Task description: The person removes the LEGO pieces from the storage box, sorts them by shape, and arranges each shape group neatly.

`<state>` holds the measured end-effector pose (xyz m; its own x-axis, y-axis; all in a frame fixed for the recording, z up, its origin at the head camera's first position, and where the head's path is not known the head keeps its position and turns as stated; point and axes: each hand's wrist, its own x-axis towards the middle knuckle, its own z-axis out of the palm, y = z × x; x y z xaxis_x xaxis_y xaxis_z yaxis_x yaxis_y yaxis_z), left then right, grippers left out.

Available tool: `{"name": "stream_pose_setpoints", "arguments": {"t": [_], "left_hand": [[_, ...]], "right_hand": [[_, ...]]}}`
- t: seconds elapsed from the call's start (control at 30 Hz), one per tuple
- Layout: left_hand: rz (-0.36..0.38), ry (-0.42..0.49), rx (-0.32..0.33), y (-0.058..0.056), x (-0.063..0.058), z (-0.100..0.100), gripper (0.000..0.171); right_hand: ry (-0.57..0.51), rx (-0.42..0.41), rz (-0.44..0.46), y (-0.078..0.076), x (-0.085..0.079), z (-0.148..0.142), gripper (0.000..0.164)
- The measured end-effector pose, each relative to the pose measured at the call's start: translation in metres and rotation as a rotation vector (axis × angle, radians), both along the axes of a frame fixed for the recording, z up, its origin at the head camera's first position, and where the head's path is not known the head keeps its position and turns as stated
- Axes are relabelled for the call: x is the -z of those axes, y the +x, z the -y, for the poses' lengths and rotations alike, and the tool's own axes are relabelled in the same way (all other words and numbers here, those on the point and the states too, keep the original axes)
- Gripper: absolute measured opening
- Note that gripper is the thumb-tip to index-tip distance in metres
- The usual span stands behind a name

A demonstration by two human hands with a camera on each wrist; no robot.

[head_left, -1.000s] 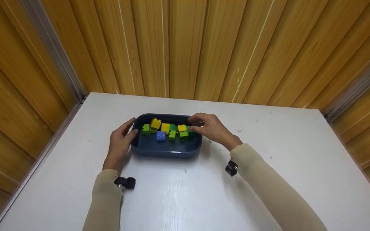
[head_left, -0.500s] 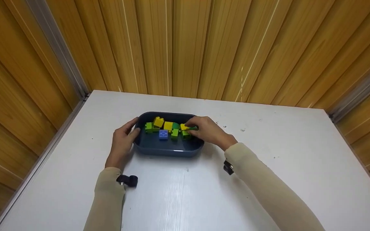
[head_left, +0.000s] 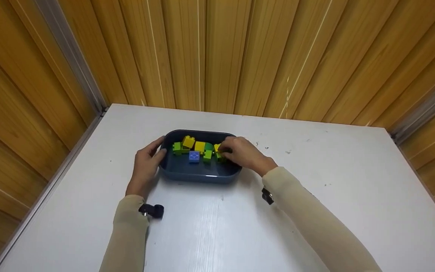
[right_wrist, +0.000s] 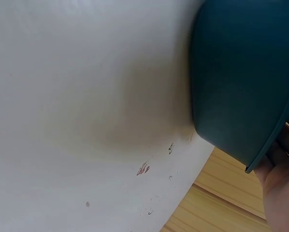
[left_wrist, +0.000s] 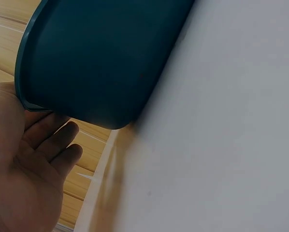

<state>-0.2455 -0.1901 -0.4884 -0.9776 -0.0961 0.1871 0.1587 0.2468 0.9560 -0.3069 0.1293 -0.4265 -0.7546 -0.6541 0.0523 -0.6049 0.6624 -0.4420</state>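
A dark blue tray lies on the table with yellow, green and blue toy bricks inside. My left hand grips its left rim, thumb over the edge and fingers along the outside. In the left wrist view, that hand lies beside the tray wall. Reaching over the right rim, my right hand pinches a toy brick among the right-end bricks; its fingers hide most of that brick. A blue brick, a light green brick and a yellow brick lie farther left.
The white table bears small scuff marks to the right of the tray. Behind it stands a wood-patterned panel wall. Each sleeve carries a black wrist camera, such as the left one.
My right hand has moved from the tray's right rim inward and left to the bricks at the right end. A dark green brick showed between its fingers half a second ago. The left hand keeps its grip.
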Motion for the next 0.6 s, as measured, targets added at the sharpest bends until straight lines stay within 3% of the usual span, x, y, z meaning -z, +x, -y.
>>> {"name": "stream_pose_setpoints", "arguments": {"t": [0.13,0.6], "left_hand": [[-0.011,0.021,0.007,0.0002,0.0001,-0.0016,0.046],[-0.014,0.034,0.014,0.0003,0.0012,-0.0026,0.046]], "right_hand": [[-0.002,-0.018,-0.014,-0.0005,0.0016,0.0004,0.018],[0.032,-0.002,0.080,-0.0021,0.0001,0.0017,0.019]]}}
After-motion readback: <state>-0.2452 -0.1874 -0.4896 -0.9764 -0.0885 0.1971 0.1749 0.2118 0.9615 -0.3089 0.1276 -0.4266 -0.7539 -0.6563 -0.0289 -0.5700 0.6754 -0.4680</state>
